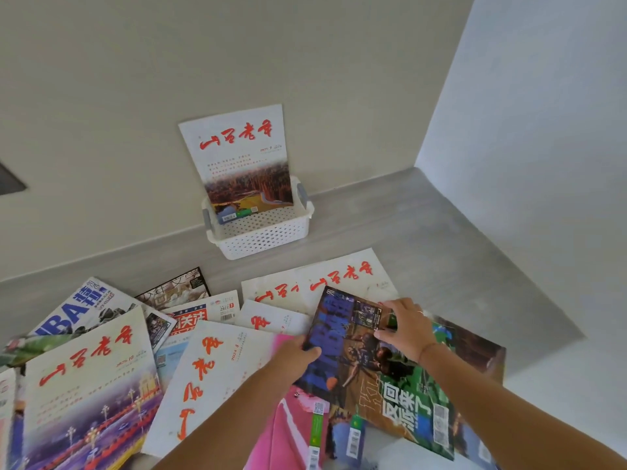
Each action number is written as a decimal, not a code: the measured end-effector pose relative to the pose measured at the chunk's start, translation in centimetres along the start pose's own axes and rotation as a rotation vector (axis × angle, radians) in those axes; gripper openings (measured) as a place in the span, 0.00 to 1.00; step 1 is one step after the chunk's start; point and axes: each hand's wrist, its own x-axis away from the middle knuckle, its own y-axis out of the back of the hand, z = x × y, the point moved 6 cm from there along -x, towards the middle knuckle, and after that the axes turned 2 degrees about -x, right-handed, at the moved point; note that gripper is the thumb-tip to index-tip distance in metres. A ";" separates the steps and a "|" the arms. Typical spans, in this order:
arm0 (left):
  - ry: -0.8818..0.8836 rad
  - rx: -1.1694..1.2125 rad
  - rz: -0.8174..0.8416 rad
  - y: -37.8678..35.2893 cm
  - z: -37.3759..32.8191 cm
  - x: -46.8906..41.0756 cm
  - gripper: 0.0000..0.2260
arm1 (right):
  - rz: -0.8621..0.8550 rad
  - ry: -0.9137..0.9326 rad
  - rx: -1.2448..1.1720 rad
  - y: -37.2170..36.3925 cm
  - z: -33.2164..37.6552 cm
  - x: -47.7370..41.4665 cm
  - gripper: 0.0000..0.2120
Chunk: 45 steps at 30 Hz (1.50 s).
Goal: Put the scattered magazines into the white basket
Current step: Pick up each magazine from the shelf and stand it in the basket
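One magazine (237, 157) already stands upright in the white basket (264, 239), leaning on the wall at 12 o'clock from the hands. Many more lie overlapping across the grey tabletop (424, 225).

The one in hand is the dark basketball magazine (359, 371), lying on top of the pile just under both arms, partly over a pink magazine (281, 429). The left grip (295, 354) is clamped on its 9 o'clock edge, thumb on the cover and fingers hidden beneath. The right grip (407, 327) is closed over the far corner at about 1 o'clock, fingers curled onto the edge and thumb on the cover. I cannot tell whether the magazine has left the pile.

Its long axis runs roughly from 10 o'clock to 4 o'clock. The blue title strip sits at the 10 o'clock end under the left thumb, so the head of the cover points that way and the barcodes lie toward 4 o'clock.

To do this step well, I would keep both grips on, since a thin glossy issue will sag from one corner. I would lift it straight up so the covers below do not drag along. Then I would swing the long axis upright and carry it to 12 o'clock. A short edge should go down into the basket, just in front of the standing issue and clear of the rim.
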 end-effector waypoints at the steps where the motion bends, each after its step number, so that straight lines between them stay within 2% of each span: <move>1: -0.038 0.007 0.003 0.0 -0.5 0.2 0.11 | 0.002 -0.006 -0.010 0.0 0.0 0.0 0.32; 6: -0.218 0.080 -0.069 1.6 -2.8 1.0 0.10 | -0.025 -0.063 -0.115 0.4 -0.4 -0.2 0.31; 9: -0.278 0.137 -0.106 3.7 -3.4 1.2 0.09 | -0.008 -0.130 -0.218 1.1 -0.4 -0.9 0.34; 11: -0.276 0.228 -0.135 5.4 -3.1 1.3 0.09 | -0.021 -0.199 -0.332 2.0 -0.8 -1.6 0.35; 15: -0.257 0.393 -0.246 9.0 -1.7 1.4 0.09 | -0.217 -0.364 -0.581 3.5 -2.3 -2.2 0.41; 17: -0.219 0.465 -0.298 10.3 -0.8 1.4 0.08 | -0.191 -0.380 -0.746 2.6 -2.2 -2.2 0.40; 19: -0.191 0.572 -0.289 11.3 -0.2 1.4 0.09 | -0.068 -0.360 -0.910 1.3 -0.8 -2.4 0.38; 21: -0.191 0.621 -0.271 12.3 -0.1 1.4 0.09 | -0.042 -0.300 -0.940 1.3 1.1 -2.6 0.39; 24: -0.252 0.569 -0.232 14.3 -0.9 1.7 0.10 | -0.179 -0.051 -0.652 4.4 4.4 -3.4 0.37; 27: -0.313 0.476 -0.183 16.3 -2.3 2.1 0.09 | -0.168 0.067 -0.312 6.7 7.1 -4.5 0.41; 29: -0.317 0.403 -0.174 17.7 -3.2 2.2 0.09 | -0.171 0.178 -0.113 7.9 8.8 -5.1 0.40; 31: -0.325 0.326 -0.145 18.8 -4.3 2.2 0.08 | -0.012 0.275 -0.206 8.1 10.7 -5.5 0.32; 34: -0.330 0.256 -0.097 19.6 -6.0 2.3 0.08 | 0.239 0.318 -0.357 7.5 13.2 -5.5 0.09; 35: -0.333 0.241 -0.078 19.9 -6.6 2.4 0.08 | 0.281 0.317 -0.383 7.4 13.7 -5.4 0.06; 38: -0.357 0.260 -0.129 21.1 -7.9 2.8 0.07 | 0.306 0.300 -0.514 6.8 14.1 -5.7 0.09; 41: -0.347 0.412 -0.411 23.5 -7.8 3.3 0.03 | 0.295 0.284 -0.783 6.4 14.4 -5.8 0.10; 43: -0.335 0.617 -0.430 23.3 -7.1 3.2 0.03 | 0.245 0.270 -0.957 6.6 14.7 -6.0 0.09; 45: -0.301 0.673 -0.385 21.7 -6.4 2.9 0.04 | 0.193 0.254 -1.070 7.1 15.1 -6.4 0.08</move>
